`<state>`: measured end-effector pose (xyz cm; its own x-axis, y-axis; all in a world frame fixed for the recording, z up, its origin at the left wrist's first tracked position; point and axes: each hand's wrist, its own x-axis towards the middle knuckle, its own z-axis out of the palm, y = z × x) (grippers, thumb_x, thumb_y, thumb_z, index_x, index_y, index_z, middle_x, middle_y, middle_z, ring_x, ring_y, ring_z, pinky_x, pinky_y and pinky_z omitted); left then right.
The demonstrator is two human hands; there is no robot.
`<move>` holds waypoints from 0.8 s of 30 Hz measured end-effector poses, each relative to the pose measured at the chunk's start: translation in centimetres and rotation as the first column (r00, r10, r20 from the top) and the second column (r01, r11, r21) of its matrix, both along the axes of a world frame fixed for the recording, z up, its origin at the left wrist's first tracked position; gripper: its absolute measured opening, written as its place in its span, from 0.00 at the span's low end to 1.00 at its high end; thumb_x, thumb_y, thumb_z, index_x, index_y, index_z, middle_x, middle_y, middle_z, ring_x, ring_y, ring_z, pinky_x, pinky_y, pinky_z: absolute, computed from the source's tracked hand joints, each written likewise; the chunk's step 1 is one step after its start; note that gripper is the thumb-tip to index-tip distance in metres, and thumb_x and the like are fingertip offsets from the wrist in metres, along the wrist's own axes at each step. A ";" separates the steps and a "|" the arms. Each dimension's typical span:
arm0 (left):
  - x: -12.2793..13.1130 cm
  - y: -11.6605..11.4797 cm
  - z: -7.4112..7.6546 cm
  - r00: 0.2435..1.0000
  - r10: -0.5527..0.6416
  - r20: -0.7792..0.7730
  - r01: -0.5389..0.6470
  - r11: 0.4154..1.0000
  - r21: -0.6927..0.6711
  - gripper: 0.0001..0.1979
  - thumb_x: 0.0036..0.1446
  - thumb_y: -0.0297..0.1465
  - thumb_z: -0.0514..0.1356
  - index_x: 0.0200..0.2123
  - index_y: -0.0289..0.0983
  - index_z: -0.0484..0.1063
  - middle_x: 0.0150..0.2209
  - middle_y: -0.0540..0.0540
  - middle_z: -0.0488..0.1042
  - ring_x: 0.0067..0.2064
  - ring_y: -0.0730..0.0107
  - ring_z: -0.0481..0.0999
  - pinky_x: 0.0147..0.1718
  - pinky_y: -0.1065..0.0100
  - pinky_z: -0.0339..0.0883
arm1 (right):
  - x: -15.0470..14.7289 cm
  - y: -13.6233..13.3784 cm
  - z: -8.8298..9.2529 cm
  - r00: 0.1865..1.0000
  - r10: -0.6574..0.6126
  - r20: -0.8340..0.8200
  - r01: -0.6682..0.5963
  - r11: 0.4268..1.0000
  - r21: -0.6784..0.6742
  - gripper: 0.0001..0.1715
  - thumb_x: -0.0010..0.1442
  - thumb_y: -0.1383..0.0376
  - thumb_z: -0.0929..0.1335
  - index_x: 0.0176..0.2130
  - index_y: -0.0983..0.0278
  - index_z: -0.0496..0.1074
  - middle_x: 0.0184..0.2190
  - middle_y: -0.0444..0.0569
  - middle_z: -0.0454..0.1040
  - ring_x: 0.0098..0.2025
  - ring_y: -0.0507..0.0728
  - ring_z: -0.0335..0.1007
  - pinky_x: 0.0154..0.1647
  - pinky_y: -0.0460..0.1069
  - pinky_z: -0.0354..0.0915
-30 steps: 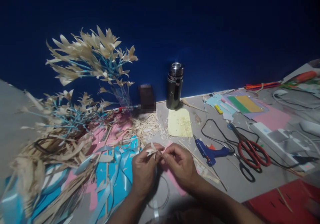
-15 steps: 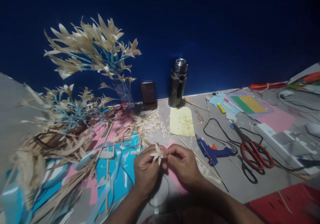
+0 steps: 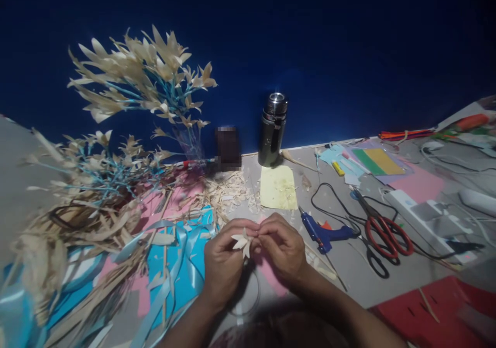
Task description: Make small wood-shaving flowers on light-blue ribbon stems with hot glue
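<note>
A small cream flower (image 3: pixel 242 242) with pointed petals, like dried husk, is held in my left hand (image 3: pixel 225 260), its petals facing left. My right hand (image 3: pixel 282 247) meets the left at the fingertips, thumb and fingers pinched together just right of the flower. Whatever lies between those right fingertips is too small or hidden to make out. Under my hands lies a strip of pink paper (image 3: pixel 273 275). Right of them a blue glue gun (image 3: pixel 325 232) rests on the table, its nozzle towards the back.
Red-handled scissors (image 3: pixel 387 237) and a white power strip (image 3: pixel 426 218) lie to the right. A thermos (image 3: pixel 273 131) stands behind a yellow paper (image 3: pixel 278 187). Finished flowers (image 3: pixel 155 69) fill a vase at the left, above husks (image 3: pixel 89 218) and blue ribbon (image 3: pixel 174 270).
The flower has turned and tipped lower in my left hand. My right hand's fingertips have come up against the left's. The view has shifted slightly.
</note>
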<state>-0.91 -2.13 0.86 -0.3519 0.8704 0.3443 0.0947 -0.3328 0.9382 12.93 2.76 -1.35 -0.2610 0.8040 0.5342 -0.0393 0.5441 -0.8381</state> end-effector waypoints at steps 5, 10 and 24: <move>-0.2 -0.4 -0.2 0.993 0.042 -0.113 -0.037 0.998 0.046 0.07 0.51 0.23 0.70 0.30 0.42 0.83 0.33 0.46 0.83 0.35 0.64 0.81 0.36 0.65 0.75 | -0.1 0.0 0.4 1.000 0.006 0.025 -0.007 0.998 0.059 0.08 0.65 0.72 0.67 0.36 0.61 0.75 0.30 0.47 0.75 0.34 0.56 0.71 0.36 0.51 0.67; -0.1 -0.6 0.2 0.980 0.087 -0.178 -0.077 0.995 0.063 0.07 0.53 0.23 0.67 0.30 0.41 0.82 0.32 0.46 0.83 0.34 0.63 0.81 0.35 0.64 0.74 | -0.2 -0.1 0.1 0.998 0.000 0.056 -0.002 0.999 0.040 0.08 0.65 0.70 0.68 0.35 0.61 0.75 0.30 0.48 0.75 0.34 0.57 0.72 0.36 0.52 0.68; -0.6 -0.3 0.4 0.959 0.047 -0.281 -0.057 0.998 -0.027 0.10 0.53 0.20 0.60 0.26 0.39 0.76 0.28 0.49 0.77 0.31 0.68 0.75 0.31 0.69 0.67 | -0.4 0.1 -0.4 0.967 -0.038 0.252 -0.007 0.985 0.174 0.11 0.68 0.71 0.64 0.36 0.61 0.73 0.31 0.50 0.74 0.35 0.58 0.70 0.36 0.53 0.65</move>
<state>-1.52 -2.48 1.27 -0.2904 0.8666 0.4058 0.3717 -0.2886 0.8823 12.49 2.86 -1.75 -0.3944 0.7108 0.5825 0.1719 0.6797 -0.7130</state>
